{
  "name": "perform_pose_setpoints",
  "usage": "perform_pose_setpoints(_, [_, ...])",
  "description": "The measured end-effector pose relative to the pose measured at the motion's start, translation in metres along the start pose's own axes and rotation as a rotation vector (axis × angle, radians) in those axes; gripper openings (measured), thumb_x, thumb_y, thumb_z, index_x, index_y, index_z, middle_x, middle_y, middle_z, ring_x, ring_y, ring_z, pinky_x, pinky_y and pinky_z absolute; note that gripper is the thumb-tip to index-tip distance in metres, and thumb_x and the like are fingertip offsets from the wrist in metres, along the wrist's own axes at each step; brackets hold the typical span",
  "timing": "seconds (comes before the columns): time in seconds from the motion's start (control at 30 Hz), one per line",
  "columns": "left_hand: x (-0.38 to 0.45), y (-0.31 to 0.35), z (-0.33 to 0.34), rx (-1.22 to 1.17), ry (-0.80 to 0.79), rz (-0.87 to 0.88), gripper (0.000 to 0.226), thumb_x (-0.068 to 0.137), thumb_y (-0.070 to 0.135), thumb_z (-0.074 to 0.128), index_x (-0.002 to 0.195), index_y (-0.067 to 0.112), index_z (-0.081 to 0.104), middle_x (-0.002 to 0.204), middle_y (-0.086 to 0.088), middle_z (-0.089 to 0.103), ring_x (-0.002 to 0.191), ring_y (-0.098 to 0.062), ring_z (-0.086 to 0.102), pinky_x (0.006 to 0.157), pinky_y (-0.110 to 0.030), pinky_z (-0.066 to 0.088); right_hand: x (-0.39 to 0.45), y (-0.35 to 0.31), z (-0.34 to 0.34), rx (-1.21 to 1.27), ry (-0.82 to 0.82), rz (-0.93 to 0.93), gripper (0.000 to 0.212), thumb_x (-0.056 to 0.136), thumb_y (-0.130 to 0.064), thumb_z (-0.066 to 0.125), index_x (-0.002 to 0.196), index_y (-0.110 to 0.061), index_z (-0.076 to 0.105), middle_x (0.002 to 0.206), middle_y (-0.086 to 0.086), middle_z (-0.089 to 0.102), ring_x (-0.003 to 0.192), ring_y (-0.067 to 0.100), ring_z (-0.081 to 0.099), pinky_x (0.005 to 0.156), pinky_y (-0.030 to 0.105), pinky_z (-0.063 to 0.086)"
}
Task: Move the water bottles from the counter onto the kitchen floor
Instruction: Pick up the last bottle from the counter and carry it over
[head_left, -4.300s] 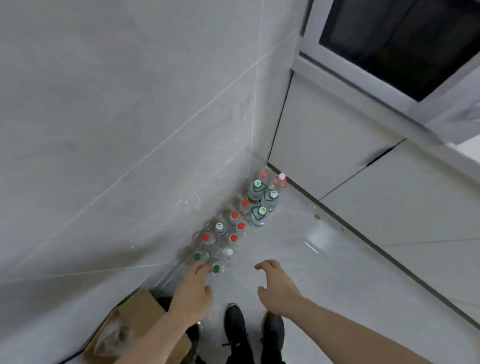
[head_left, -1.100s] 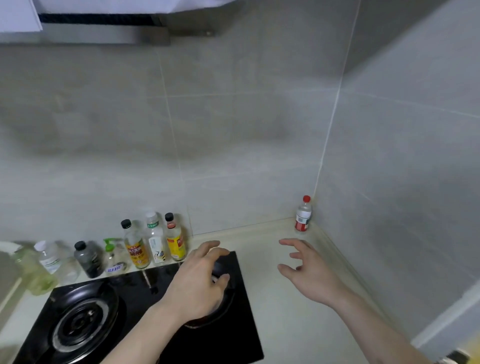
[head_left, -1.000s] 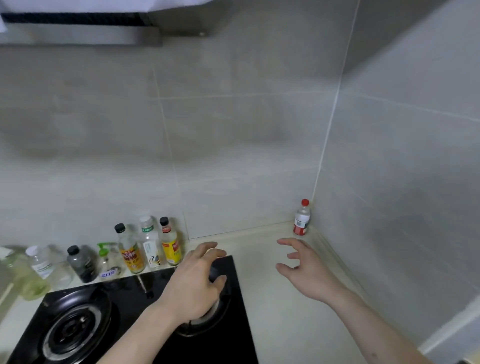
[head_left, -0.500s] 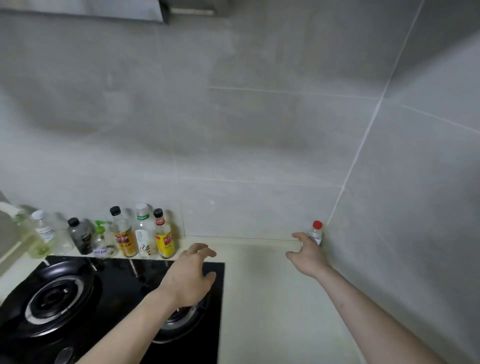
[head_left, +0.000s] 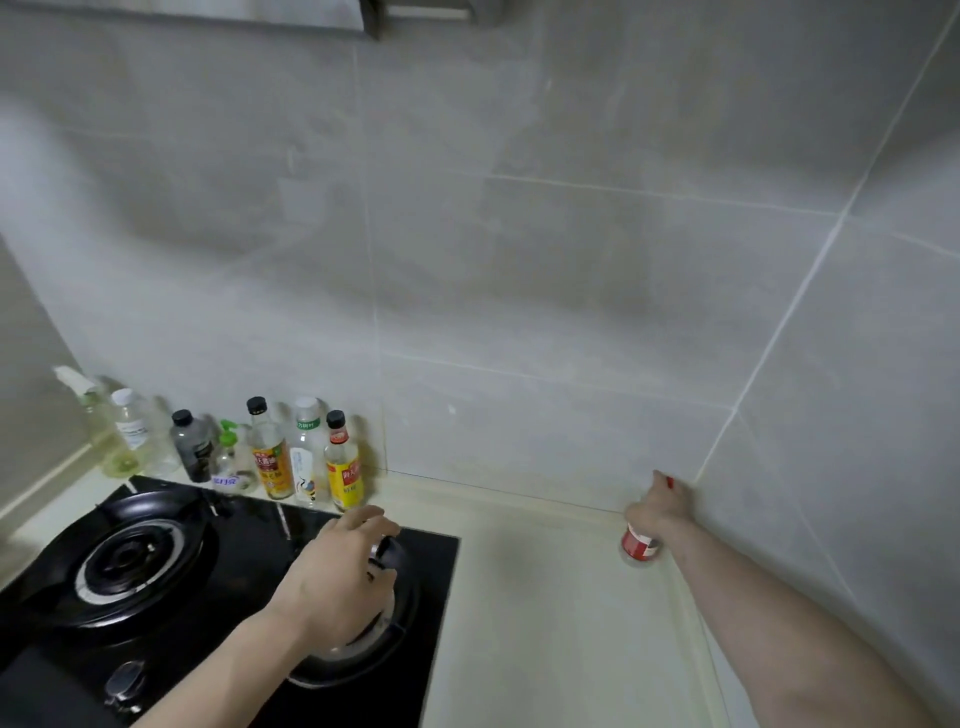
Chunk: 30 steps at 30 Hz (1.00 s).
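A pale counter (head_left: 545, 623) runs into the tiled corner. A black hob (head_left: 223, 587) sits in it, with seven bottles (head_left: 270, 457) lined behind along the wall. A water bottle (head_left: 640, 543) stands in the corner.

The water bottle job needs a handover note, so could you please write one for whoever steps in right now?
Right hand: grips the red-labelled water bottle in the counter corner where the two tiled walls meet; the bottle is not clearly lifted yet.
Left hand: open, holds nothing, above the black stove.
Done: the bottle is in hand.
Left: carry it down to the kitchen floor, which is out of view. The condiment bottles behind the stove look like sauces, not water.
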<state>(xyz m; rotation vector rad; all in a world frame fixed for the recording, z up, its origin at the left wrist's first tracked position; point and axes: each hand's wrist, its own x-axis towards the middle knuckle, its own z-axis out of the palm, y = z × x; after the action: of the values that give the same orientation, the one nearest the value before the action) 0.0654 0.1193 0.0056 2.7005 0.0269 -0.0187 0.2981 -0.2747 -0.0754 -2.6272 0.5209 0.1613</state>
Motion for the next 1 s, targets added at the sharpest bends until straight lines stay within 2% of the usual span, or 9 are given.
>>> perform_pose_setpoints(0.1, [-0.006, -0.009, -0.007, 0.006, 0.035, -0.025, 0.049, 0.084, 0.032, 0.061, 0.132, 0.038, 0.055, 0.146, 0.016, 0.042, 0.128, -0.015, 0.047, 0.105, -0.031, 0.045, 0.01, -0.004, 0.0, -0.128, 0.03, 0.016, 0.062, 0.06, -0.029, 0.057, 0.12, -0.016, 0.058, 0.124, 0.014, 0.059, 0.119, 0.032, 0.059, 0.097, 0.034, 0.053])
perform_pose_setpoints(0.17, [-0.011, -0.012, -0.011, 0.022, 0.063, -0.036, 0.048, 0.086, 0.034, 0.062, 0.133, 0.037, 0.054, 0.144, 0.018, 0.043, 0.127, -0.015, 0.047, 0.105, -0.03, 0.044, 0.012, -0.006, -0.004, -0.191, 0.024, 0.009, 0.05, 0.064, -0.03, 0.059, 0.112, -0.017, 0.066, 0.119, 0.012, 0.065, 0.114, 0.029, 0.063, 0.092, 0.029, 0.054])
perform_pose_setpoints(0.3, [-0.022, -0.015, -0.015, 0.015, 0.088, -0.051, 0.049, 0.089, 0.034, 0.062, 0.137, 0.036, 0.052, 0.146, 0.018, 0.04, 0.13, -0.012, 0.044, 0.106, -0.024, 0.04, 0.031, 0.0, -0.007, -0.302, 0.006, -0.013, 0.045, 0.078, -0.037, 0.055, 0.115, -0.019, 0.073, 0.124, 0.002, 0.071, 0.117, 0.022, 0.064, 0.091, 0.024, 0.048])
perform_pose_setpoints(0.37, [-0.027, -0.017, -0.015, 0.015, 0.084, -0.06, 0.05, 0.091, 0.035, 0.062, 0.139, 0.036, 0.051, 0.148, 0.018, 0.037, 0.132, -0.012, 0.042, 0.107, -0.023, 0.039, 0.027, 0.001, -0.003, -0.365, -0.06, -0.044, 0.044, 0.081, -0.032, 0.055, 0.116, -0.014, 0.074, 0.122, 0.003, 0.072, 0.113, 0.022, 0.069, 0.085, 0.023, 0.05])
perform_pose_setpoints(0.5, [-0.037, -0.024, -0.015, 0.014, 0.072, -0.065, 0.049, 0.09, 0.038, 0.061, 0.138, 0.037, 0.051, 0.151, 0.016, 0.036, 0.132, -0.013, 0.043, 0.108, -0.025, 0.04, -0.036, -0.021, -0.002, -0.406, -0.123, -0.145, 0.028, 0.086, -0.027, 0.063, 0.109, -0.017, 0.077, 0.118, 0.003, 0.075, 0.11, 0.02, 0.07, 0.076, 0.02, 0.052])
perform_pose_setpoints(0.63, [-0.056, -0.038, -0.021, 0.022, 0.054, -0.075, 0.05, 0.088, 0.041, 0.061, 0.137, 0.039, 0.051, 0.151, 0.016, 0.035, 0.132, -0.013, 0.044, 0.109, -0.029, 0.041, -0.081, -0.047, 0.0, -0.331, -0.302, -0.208, 0.017, 0.078, -0.022, 0.069, 0.092, -0.018, 0.079, 0.097, -0.001, 0.078, 0.093, 0.016, 0.074, 0.051, 0.016, 0.043])
perform_pose_setpoints(0.7, [-0.069, -0.049, -0.03, 0.017, 0.066, -0.074, 0.049, 0.088, 0.043, 0.06, 0.137, 0.039, 0.051, 0.149, 0.018, 0.037, 0.131, -0.011, 0.044, 0.108, -0.027, 0.041, -0.101, -0.061, 0.003, -0.249, -0.396, -0.253, 0.012, 0.071, -0.02, 0.073, 0.08, -0.018, 0.079, 0.077, -0.003, 0.077, 0.069, 0.013, 0.074, 0.051, 0.015, 0.048])
perform_pose_setpoints(0.77, [-0.088, -0.062, -0.04, 0.021, 0.1, -0.077, 0.049, 0.088, 0.044, 0.059, 0.136, 0.04, 0.051, 0.146, 0.021, 0.037, 0.13, -0.008, 0.044, 0.107, -0.023, 0.039, -0.126, -0.078, 0.01, -0.173, -0.462, -0.316, 0.014, 0.064, -0.021, 0.074, 0.076, -0.016, 0.079, 0.069, 0.0, 0.075, 0.056, 0.013, 0.067, 0.053, 0.02, 0.051])
perform_pose_setpoints(1.0, [-0.197, -0.122, -0.078, -0.018, 0.211, -0.182, 0.044, 0.09, 0.044, 0.061, 0.133, 0.041, 0.052, 0.143, 0.027, 0.035, 0.126, -0.002, 0.043, 0.102, -0.018, 0.04, -0.289, -0.172, 0.036, -0.108, -0.624, -0.695, 0.01, 0.059, -0.025, 0.072, 0.068, -0.024, 0.075, 0.064, -0.008, 0.069, 0.055, 0.006, 0.058, 0.054, 0.023, 0.051])
